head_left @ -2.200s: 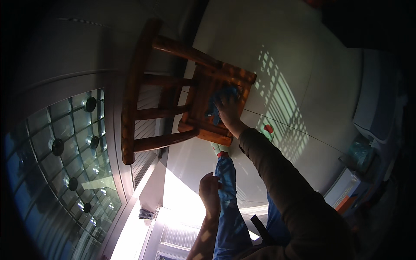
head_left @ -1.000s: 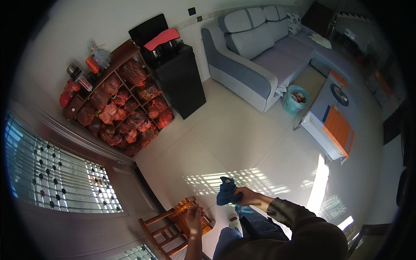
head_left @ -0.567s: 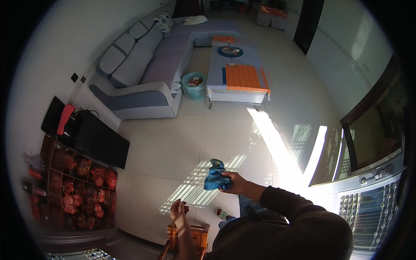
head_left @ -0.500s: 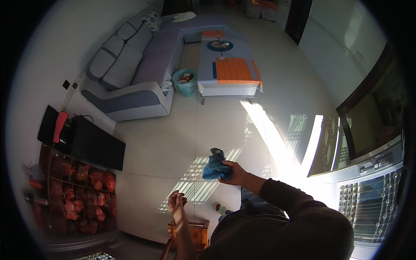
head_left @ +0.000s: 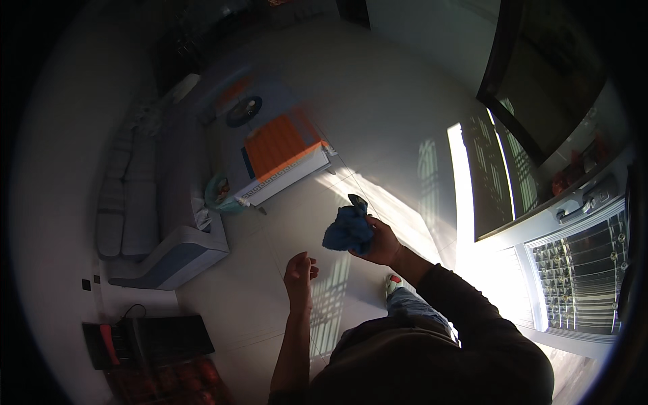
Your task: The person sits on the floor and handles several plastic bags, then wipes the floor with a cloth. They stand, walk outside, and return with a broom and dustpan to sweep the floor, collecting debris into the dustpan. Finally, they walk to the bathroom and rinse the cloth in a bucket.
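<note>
My right hand [head_left: 383,243] grips a crumpled blue cloth [head_left: 347,229], held out over the floor in front of my body. One dark corner of the cloth, with a light patch, sticks up above my fingers. Lower and to the left, my left hand [head_left: 299,275] is raised with its fingers curled in, and nothing shows in them. It stays apart from the cloth. Beyond both hands is a low table [head_left: 287,181] with an orange runner [head_left: 277,145] and a round dark tray [head_left: 236,116].
A grey sofa [head_left: 175,260] runs along the left, with a lined bin [head_left: 219,196] between it and the table. At lower left stands a black panel [head_left: 172,336] above a rack of red bags [head_left: 169,381]. To the right are a large dark screen [head_left: 547,81] and a glazed door [head_left: 580,270].
My view has swung to the right, so sofa and table now sit further left and tilted. The cloth stays in my right hand, and one shoe shows ahead of my body.
</note>
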A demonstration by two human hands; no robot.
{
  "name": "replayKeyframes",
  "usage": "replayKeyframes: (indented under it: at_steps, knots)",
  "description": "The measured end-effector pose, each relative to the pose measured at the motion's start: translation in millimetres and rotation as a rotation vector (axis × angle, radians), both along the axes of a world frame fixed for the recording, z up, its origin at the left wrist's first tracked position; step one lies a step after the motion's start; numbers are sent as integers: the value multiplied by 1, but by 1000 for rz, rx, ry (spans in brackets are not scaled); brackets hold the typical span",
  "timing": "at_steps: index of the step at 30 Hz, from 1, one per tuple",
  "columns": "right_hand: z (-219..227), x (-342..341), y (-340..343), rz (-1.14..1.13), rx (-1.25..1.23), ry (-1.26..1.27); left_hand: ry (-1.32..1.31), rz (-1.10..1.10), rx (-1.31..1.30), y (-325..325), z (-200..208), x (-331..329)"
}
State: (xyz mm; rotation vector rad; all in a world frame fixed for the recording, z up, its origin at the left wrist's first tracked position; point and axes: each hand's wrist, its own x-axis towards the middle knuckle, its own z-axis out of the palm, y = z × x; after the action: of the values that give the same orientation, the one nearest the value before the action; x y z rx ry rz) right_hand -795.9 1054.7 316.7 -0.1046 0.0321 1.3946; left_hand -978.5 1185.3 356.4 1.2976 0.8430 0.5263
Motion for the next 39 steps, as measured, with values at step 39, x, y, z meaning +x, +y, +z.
replayKeyframes:
  at_steps: [39]
  knots:
    - [-34,817,238,-574,-239,-446,-173,-823,929,321,-81,926]
